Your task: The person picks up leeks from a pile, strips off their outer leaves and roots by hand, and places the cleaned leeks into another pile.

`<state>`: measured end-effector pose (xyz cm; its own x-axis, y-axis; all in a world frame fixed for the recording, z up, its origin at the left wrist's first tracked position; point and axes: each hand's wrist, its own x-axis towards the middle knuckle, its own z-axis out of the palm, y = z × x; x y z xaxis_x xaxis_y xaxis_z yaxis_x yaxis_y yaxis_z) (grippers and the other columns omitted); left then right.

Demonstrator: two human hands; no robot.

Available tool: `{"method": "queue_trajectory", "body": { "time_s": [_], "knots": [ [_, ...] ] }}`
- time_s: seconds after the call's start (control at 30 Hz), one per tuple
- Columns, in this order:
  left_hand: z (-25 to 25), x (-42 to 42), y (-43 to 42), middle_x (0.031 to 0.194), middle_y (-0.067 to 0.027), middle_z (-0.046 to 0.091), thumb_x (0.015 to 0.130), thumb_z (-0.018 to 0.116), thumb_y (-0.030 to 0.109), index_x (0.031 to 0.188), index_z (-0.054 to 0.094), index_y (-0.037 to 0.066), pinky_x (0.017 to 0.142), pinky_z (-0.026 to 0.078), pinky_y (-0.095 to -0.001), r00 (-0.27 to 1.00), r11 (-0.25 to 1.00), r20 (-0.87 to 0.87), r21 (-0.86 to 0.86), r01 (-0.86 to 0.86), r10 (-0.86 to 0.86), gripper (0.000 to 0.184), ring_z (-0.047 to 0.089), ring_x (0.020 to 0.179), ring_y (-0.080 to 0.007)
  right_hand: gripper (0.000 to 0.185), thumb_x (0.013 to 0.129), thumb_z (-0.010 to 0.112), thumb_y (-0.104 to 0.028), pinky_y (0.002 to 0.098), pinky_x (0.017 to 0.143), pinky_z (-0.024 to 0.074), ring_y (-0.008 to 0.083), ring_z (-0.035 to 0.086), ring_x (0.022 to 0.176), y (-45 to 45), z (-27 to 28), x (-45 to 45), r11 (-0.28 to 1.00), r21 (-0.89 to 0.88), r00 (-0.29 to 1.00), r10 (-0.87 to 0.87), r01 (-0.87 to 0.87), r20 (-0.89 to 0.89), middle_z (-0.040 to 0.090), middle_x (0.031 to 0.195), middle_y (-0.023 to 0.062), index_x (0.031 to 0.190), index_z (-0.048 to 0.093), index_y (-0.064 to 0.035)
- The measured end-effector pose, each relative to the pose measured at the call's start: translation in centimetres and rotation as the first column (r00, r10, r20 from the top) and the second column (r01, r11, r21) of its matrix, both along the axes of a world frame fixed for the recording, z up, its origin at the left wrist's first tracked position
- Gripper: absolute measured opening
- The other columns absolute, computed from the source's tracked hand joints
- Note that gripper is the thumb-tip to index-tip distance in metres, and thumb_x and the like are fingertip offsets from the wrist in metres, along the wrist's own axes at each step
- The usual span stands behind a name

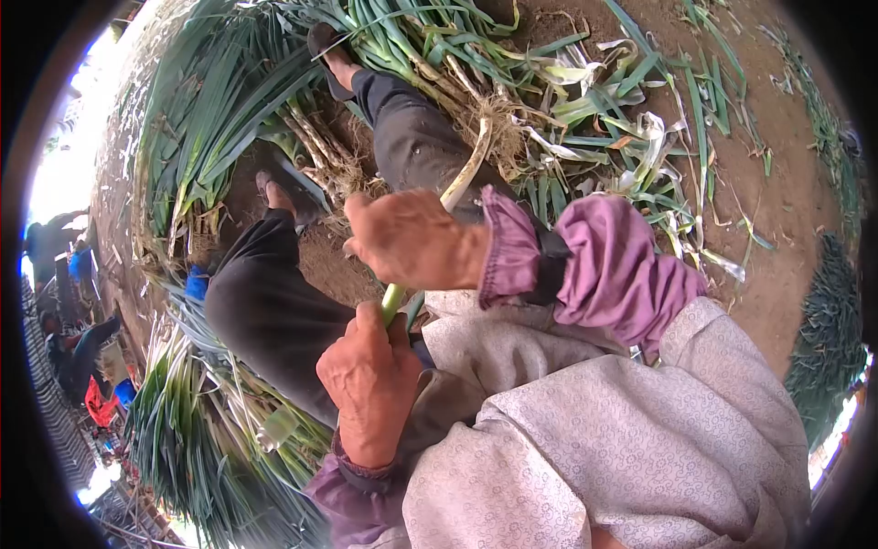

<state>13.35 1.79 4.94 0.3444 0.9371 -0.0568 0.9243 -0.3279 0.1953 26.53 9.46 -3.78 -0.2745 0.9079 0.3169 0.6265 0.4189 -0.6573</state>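
A long green onion (472, 170) runs slantwise across my lap, its pale stem and brown roots pointing up and away from me. My left hand (370, 380) is wrapped around its green lower part. Above that, my right hand (416, 240) is closed over the middle of the stem, its fingers curled and slightly blurred. The stem passes beneath this hand, so its exact grip is partly hidden. The root end lies close to a heap of green onions (416, 46) beyond my knee.
More green onions (215, 110) lie bunched at upper left, and another pile (210, 430) is at lower left. Stripped leaves (645, 156) litter the brown soil (777, 302) on the right. A dark green pile (828, 320) stands at the far right. My dark-trousered leg (265, 302) extends forward.
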Motion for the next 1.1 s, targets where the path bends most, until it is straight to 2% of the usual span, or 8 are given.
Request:
{"method": "queue_trajectory", "body": {
  "time_s": [0.17,0.27,0.37,0.47,0.6,0.73,0.93,1.1],
  "knots": [
    [-0.8,0.1,-0.6,0.068,-0.0126,0.057,0.077,0.067,0.011,0.085,0.051,0.006,0.05,0.042,-0.0427,0.998,0.999,-0.057,0.028,0.019,-0.017,0.018,0.058,0.056,-0.0337,0.026,0.093,0.052,-0.031,0.0375,0.058,0.0509,0.022,0.062,0.064,2.9,1.6,0.3,0.997,-0.067,0.981,-0.031,0.044,0.191,0.065,0.083,0.0128,0.096,0.059,-0.0055],
    [-0.4,-0.4,-0.9,0.068,-0.0123,0.056,0.077,0.067,0.011,0.085,0.051,0.006,0.05,0.042,-0.0426,1.0,1.0,-0.015,0.022,0.004,-0.003,0.018,0.057,0.056,-0.0336,0.034,0.096,0.047,-0.038,0.0366,0.06,0.0526,0.0198,0.062,0.067,3.7,2.4,3.2,0.994,-0.111,0.998,0.002,0.005,0.056,0.066,0.088,0.0131,0.096,0.063,-0.0076],
    [-0.8,-0.9,-0.2,0.067,-0.0122,0.055,0.077,0.067,0.01,0.085,0.051,0.005,0.05,0.042,-0.0426,0.999,1.0,0.035,0.015,0.001,-0.001,0.019,0.057,0.056,-0.0337,0.025,0.091,0.055,-0.031,0.036,0.046,0.048,0.021,0.057,0.049,2.5,1.7,6.4,0.99,-0.107,0.992,0.084,-0.093,-0.089,0.061,0.069,0.0101,0.085,0.061,-0.0069],
    [-1.0,-0.8,0.0,0.067,-0.0124,0.054,0.077,0.067,0.009,0.085,0.05,0.005,0.05,0.041,-0.0426,0.998,1.0,0.057,0.0,0.022,-0.022,0.019,0.057,0.056,-0.0338,0.014,0.081,0.063,-0.019,0.0368,0.051,0.0498,0.0248,0.062,0.059,-0.6,3.6,7.9,0.974,0.079,0.975,0.215,-0.211,-0.055,0.059,0.072,0.0147,0.078,0.059,-0.0054],
    [-1.2,-1.0,0.5,0.067,-0.0125,0.055,0.077,0.067,0.009,0.084,0.049,0.005,0.05,0.041,-0.0428,0.997,0.999,0.055,0.0,0.048,-0.048,0.019,0.057,0.056,-0.0341,0.02,0.074,0.069,-0.018,0.0341,0.046,0.0475,0.0215,0.057,0.054,-2.4,2.1,6.8,0.913,0.305,0.962,0.258,-0.272,0.085,0.049,0.067,0.0067,0.077,0.056,-0.0024],
    [-1.1,-1.1,0.6,0.067,-0.0125,0.055,0.077,0.067,0.009,0.085,0.049,0.005,0.05,0.041,-0.0431,0.999,0.999,0.038,-0.007,0.038,-0.037,0.02,0.057,0.056,-0.034,0.019,0.069,0.065,-0.009,0.0347,0.048,0.0486,0.0228,0.059,0.06,-2.5,1.4,5.8,0.816,0.473,0.941,0.256,-0.333,0.222,0.055,0.072,0.0117,0.08,0.057,0.0046],
    [-1.6,-1.5,0.1,0.067,-0.012,0.054,0.076,0.068,0.009,0.087,0.05,0.005,0.05,0.042,-0.0426,0.998,0.998,0.023,0.006,0.056,-0.056,0.022,0.058,0.056,-0.0323,0.017,0.069,0.062,-0.007,0.0328,0.045,0.0471,0.0207,0.056,0.057,-2.7,2.3,5.9,0.781,0.445,0.888,0.3,-0.438,0.347,0.055,0.072,0.0125,0.079,0.056,0.0051],
    [-1.6,-1.5,0.0,0.068,-0.0111,0.052,0.073,0.068,0.008,0.093,0.052,0.002,0.05,0.041,-0.0406,0.993,0.992,-0.018,0.043,0.118,-0.117,0.026,0.056,0.056,-0.0296,0.011,0.075,0.056,-0.01,0.0316,0.038,0.0393,0.0181,0.048,0.048,-0.1,2.1,8.0,0.853,0.411,0.93,0.204,-0.323,0.307,0.044,0.062,0.0073,0.074,0.05,-0.001]
  ]
}}
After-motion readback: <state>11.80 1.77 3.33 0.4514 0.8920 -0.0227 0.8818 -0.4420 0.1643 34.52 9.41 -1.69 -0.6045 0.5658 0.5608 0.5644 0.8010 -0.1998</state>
